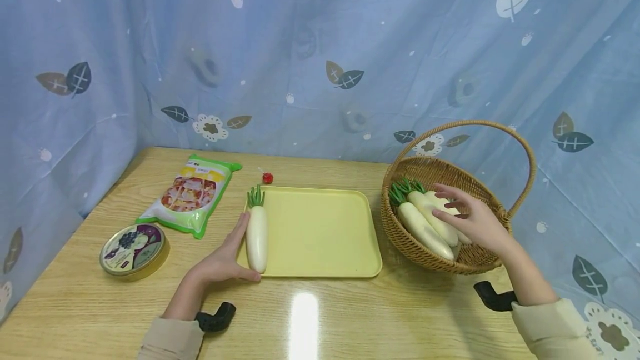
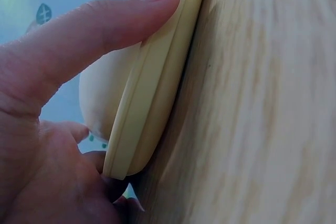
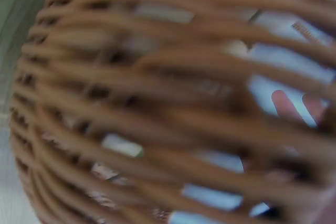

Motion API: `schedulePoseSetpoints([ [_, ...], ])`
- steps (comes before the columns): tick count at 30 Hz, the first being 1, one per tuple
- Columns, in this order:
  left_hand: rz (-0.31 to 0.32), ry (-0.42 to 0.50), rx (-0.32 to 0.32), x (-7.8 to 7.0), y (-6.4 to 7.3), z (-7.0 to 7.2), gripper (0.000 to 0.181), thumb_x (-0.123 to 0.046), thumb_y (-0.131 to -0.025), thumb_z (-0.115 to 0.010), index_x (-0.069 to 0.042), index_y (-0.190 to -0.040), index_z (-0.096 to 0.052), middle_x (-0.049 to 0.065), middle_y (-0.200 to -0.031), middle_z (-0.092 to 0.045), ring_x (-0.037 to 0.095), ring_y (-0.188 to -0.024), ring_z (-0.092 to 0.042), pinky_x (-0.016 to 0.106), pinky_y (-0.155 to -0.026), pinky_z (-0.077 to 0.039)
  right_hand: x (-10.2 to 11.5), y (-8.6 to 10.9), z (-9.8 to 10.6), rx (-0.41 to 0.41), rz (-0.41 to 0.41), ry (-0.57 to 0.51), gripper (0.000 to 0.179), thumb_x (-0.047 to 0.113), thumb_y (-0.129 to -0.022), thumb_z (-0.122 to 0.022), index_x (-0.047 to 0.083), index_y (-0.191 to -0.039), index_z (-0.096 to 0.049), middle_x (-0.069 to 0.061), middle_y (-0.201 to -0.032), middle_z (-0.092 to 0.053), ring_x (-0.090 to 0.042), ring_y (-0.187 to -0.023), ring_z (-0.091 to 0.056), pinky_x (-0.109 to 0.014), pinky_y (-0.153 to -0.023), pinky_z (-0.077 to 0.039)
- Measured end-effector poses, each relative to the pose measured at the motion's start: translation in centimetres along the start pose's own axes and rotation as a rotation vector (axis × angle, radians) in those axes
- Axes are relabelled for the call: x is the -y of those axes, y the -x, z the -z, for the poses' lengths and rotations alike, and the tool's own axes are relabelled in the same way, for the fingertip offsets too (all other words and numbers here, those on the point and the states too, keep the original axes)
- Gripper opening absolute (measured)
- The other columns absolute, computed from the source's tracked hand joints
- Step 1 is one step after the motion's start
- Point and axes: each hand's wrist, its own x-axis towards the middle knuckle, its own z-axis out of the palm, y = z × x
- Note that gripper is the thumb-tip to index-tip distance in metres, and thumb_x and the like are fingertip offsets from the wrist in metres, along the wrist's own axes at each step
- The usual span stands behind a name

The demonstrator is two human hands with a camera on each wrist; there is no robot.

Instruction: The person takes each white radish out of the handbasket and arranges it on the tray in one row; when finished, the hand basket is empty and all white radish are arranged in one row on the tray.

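Observation:
My left hand (image 1: pixel 223 257) holds the near left corner of a pale yellow tray (image 1: pixel 320 235). Its thumb lies on the front rim and its fingers run along the left side; the left wrist view shows the thumb over the rim (image 2: pixel 147 85). Beside those fingers, a white radish (image 1: pixel 257 240) with green tops lies along the tray's left end. My right hand (image 1: pixel 472 218) reaches into the wicker basket (image 1: pixel 415 251), fingers spread and gently bent over several white radishes (image 1: pixel 425 226), gripping none. Basket weave (image 3: pixel 131 93) fills the right wrist view, blurred, with fingertips (image 3: pixel 286 106) showing through a gap.
On the left of the wooden table (image 1: pixel 250 321) are a round tin (image 1: pixel 132 249) with a fruit picture and a green and white food bag (image 1: pixel 192 193). A small red item (image 1: pixel 267 178) sits behind the tray. The basket's tall handle (image 1: pixel 530 165) arches behind my right hand. A blue curtain (image 1: pixel 300 60) hangs behind.

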Motion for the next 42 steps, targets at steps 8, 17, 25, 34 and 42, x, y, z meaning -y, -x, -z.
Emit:
schedulePoseSetpoints([
  [8, 0.009, 0.004, 0.004, 0.2, -0.1, 0.0, 0.136, -0.026, -0.055, -0.087, -0.009, -0.145, 0.014, 0.019, -0.149, 0.017, 0.041, -0.134, 0.012, 0.063, -0.102, 0.000, -1.7, -0.2, 0.6, 0.002, -0.014, 0.008, 0.058, 0.024, -0.091, -0.057, 0.005, -0.141, -0.033, -0.025, -0.129, -0.046, -0.044, -0.107, -0.047, -0.056, -0.078, -0.044],
  [17, 0.001, -0.003, 0.003, 0.1, 0.0, 0.0, 0.135, -0.025, -0.056, -0.087, -0.008, -0.145, 0.013, 0.020, -0.149, 0.017, 0.041, -0.134, 0.012, 0.063, -0.102, 0.000, -3.0, -0.6, 1.1, 0.038, -0.064, 0.002, 0.061, 0.027, -0.091, -0.057, 0.004, -0.141, -0.031, -0.026, -0.133, -0.042, -0.045, -0.108, -0.046, -0.056, -0.079, -0.043],
  [25, 0.003, 0.001, 0.007, -0.4, 0.1, 0.0, 0.134, -0.025, -0.056, -0.086, -0.007, -0.145, 0.013, 0.019, -0.149, 0.017, 0.040, -0.134, 0.012, 0.063, -0.102, 0.000, -3.8, -1.1, 1.7, 0.092, -0.106, 0.009, 0.064, 0.028, -0.092, -0.055, -0.001, -0.141, -0.028, -0.028, -0.136, -0.035, -0.049, -0.112, -0.040, -0.057, -0.081, -0.042],
  [34, 0.002, -0.008, 0.007, -0.2, 0.1, 0.1, 0.134, -0.025, -0.057, -0.086, -0.007, -0.145, 0.013, 0.021, -0.149, 0.017, 0.042, -0.134, 0.011, 0.064, -0.101, -0.001, -4.2, -1.4, 1.8, 0.155, -0.141, -0.017, 0.066, 0.030, -0.093, -0.053, -0.002, -0.142, -0.024, -0.031, -0.139, -0.028, -0.053, -0.113, -0.037, -0.057, -0.082, -0.043],
  [42, -0.002, 0.004, 0.004, -0.4, 0.2, 0.1, 0.134, -0.022, -0.056, -0.087, -0.008, -0.145, 0.012, 0.021, -0.149, 0.016, 0.041, -0.134, 0.011, 0.063, -0.102, 0.000, -4.7, -1.3, 1.4, 0.199, -0.167, -0.052, 0.065, 0.031, -0.094, -0.049, -0.003, -0.142, -0.022, -0.034, -0.139, -0.025, -0.054, -0.116, -0.034, -0.058, -0.086, -0.040],
])
